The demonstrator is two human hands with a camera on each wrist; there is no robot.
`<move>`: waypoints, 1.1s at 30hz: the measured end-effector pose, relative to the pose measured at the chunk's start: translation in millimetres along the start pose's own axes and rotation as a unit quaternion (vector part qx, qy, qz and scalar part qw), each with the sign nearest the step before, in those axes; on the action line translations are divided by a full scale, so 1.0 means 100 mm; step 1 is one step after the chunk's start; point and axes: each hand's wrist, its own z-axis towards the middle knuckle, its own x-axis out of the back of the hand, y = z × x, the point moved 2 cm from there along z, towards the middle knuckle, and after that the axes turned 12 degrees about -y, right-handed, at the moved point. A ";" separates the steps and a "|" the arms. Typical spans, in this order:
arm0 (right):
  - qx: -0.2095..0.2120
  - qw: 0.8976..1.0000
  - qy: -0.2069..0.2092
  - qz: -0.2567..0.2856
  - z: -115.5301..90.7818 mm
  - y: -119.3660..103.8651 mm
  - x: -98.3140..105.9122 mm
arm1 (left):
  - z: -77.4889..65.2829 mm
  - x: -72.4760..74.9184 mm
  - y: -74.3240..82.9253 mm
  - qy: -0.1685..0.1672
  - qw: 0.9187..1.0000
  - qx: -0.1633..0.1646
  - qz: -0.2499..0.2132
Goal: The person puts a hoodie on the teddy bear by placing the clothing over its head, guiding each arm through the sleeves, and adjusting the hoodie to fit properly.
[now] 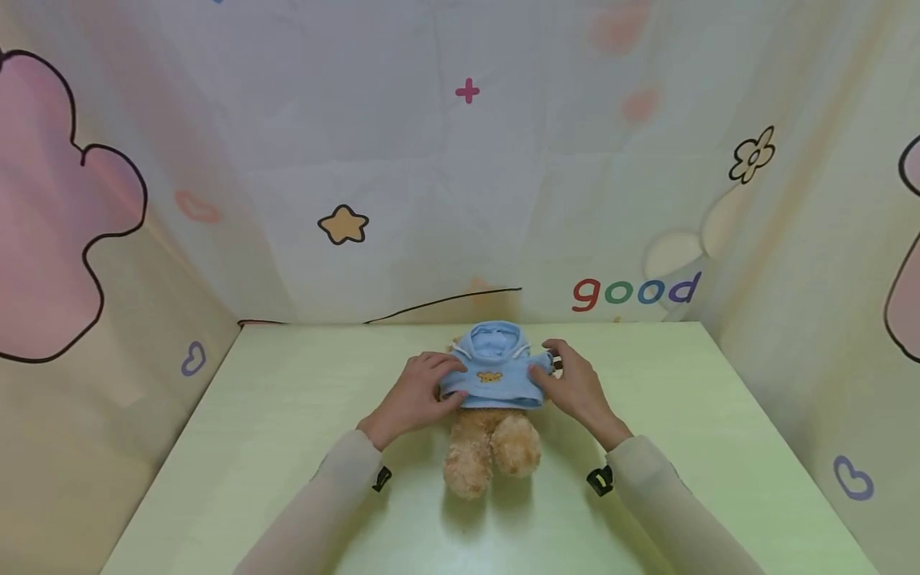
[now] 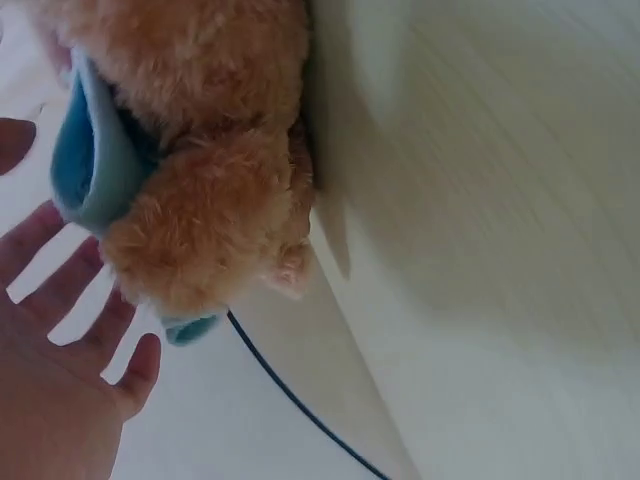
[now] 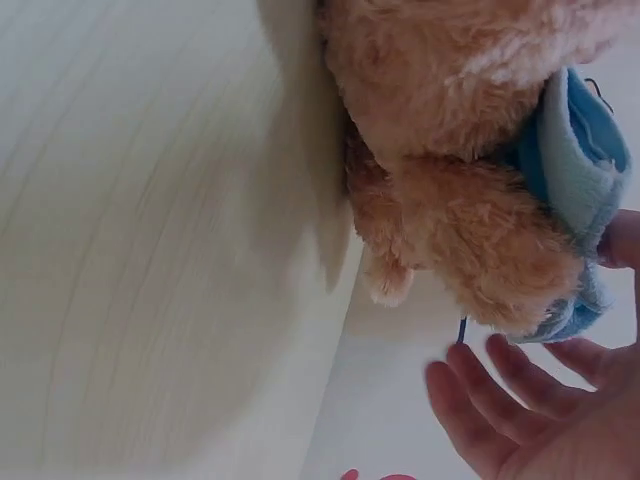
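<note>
The plush toy (image 1: 470, 459) lies at the lower middle of the frame, on the pale tabletop (image 1: 287, 447), with a blue hoodie (image 1: 506, 391) over its upper body. Expect the toy to be light and soft – it should squash under a squeeze rather than slip, and nothing about it looks fragile. The hoodie looks like thin, limp cloth, so it will probably crease or ride up if you tug one side only. Take hold by the hem or the sleeve (image 1: 544, 362); for the toy itself, its thick furry body gives a broad grip.

Your left hand (image 1: 420, 391) is loosely spread, fingers resting on the hoodie at its left edge and thumb by the hem. Your right hand (image 1: 578, 387) pinches the cloth at the sleeve on the right – though with the fingertips partly hidden, how firmly is hard to tell.

You have no box or tray in view; the nearest thing to a container is the hoodie. Its hood (image 1: 493, 339), at the top, shows only blue lining, with no toy head visible in the opening.
</note>
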 end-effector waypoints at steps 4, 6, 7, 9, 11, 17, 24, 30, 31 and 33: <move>0.105 0.989 0.082 -0.064 -0.05 -0.10 -0.01 | -0.01 -0.02 0.08 -0.049 0.998 -0.015 0.028; 0.183 0.969 0.123 -0.110 -0.09 -0.17 -0.01 | -0.01 -0.03 0.09 -0.071 0.997 -0.009 0.033; 0.224 0.955 0.139 -0.132 -0.12 -0.21 -0.01 | 0.00 -0.04 0.09 -0.077 0.996 -0.008 0.036; 0.297 0.926 0.149 -0.177 -0.16 -0.29 -0.02 | 0.00 -0.05 0.10 -0.077 0.996 -0.010 0.042; 0.346 0.904 0.126 -0.218 -0.20 -0.34 -0.04 | 0.01 -0.05 0.10 -0.063 0.997 -0.021 0.047; 0.370 0.878 0.023 -0.304 -0.24 -0.34 -0.12 | 0.03 -0.05 0.11 -0.050 0.995 -0.029 0.084; 0.348 0.877 0.020 -0.330 -0.22 -0.33 -0.11 | 0.06 -0.07 0.10 -0.042 0.990 -0.030 0.134; 0.350 0.852 0.011 -0.390 -0.19 -0.37 -0.08 | 0.08 -0.06 0.11 -0.059 0.975 -0.062 0.206; 0.345 0.850 0.008 -0.398 -0.18 -0.37 -0.08 | 0.09 -0.06 0.12 -0.064 0.972 -0.061 0.219; 0.328 0.850 0.003 -0.413 -0.17 -0.39 -0.08 | 0.11 -0.05 0.13 -0.071 0.968 -0.054 0.233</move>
